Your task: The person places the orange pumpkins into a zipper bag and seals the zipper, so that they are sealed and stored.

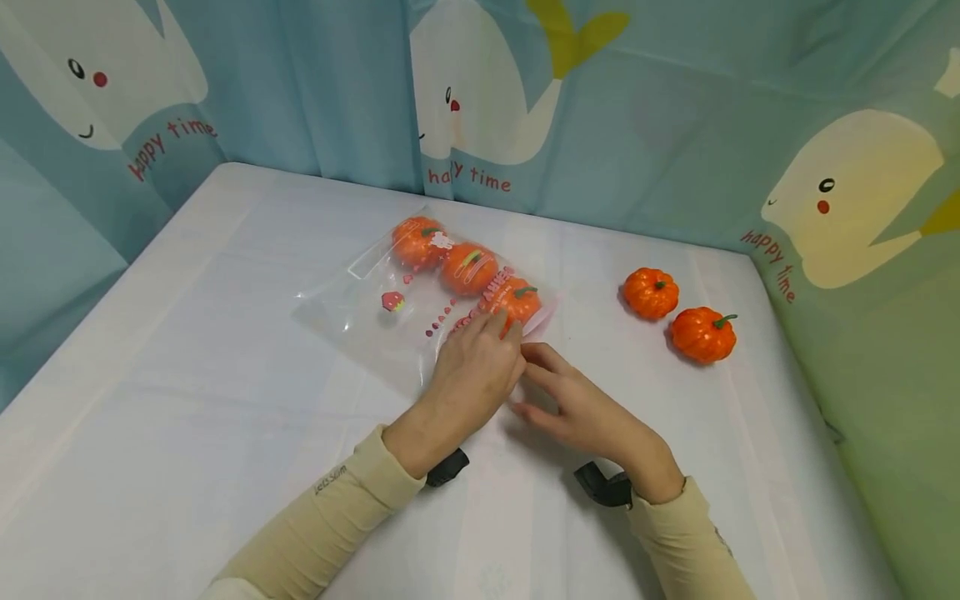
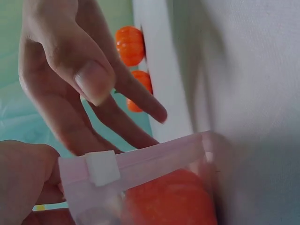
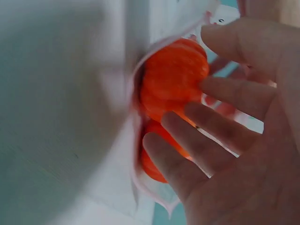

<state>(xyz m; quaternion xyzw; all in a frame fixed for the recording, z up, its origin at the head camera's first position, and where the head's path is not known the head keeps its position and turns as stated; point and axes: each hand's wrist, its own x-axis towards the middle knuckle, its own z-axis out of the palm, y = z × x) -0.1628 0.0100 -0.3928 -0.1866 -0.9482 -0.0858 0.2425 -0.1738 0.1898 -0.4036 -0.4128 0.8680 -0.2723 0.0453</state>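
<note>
Head view: my left hand [image 1: 474, 360] pinches a clear bag [image 1: 352, 321] at its pink-edged end, while my right hand [image 1: 581, 404] is just beside it; the bag lies on the white worktop [image 1: 217, 400], printed with strawberries and red lettering; three pumpkins [image 1: 470, 268] sit inside in a row along its far side, the nearest of them by my left fingers; two loose pumpkins [image 1: 650, 293] rest on the worktop to the right, close together and well apart from the bag; beige sleeves [image 1: 315, 517] cover my forearms; a curtain [image 1: 652, 125] with whales stands behind.

Left wrist view: my left hand, at the left edge, pinches the bag beside a white slider [image 2: 102, 168], its fingertips partly hidden; my right hand is above the pink strip, thumb and fingers spread, gripping nothing; a blurred pumpkin shows in the bag below the strip; the loose pumpkins appear beyond.

Right wrist view: my right hand is extended before the bag's mouth, fingers slightly apart; the pink rim curves around two of the bagged pumpkins, one above the other as seen here; whether my fingertips touch them, I cannot tell.
</note>
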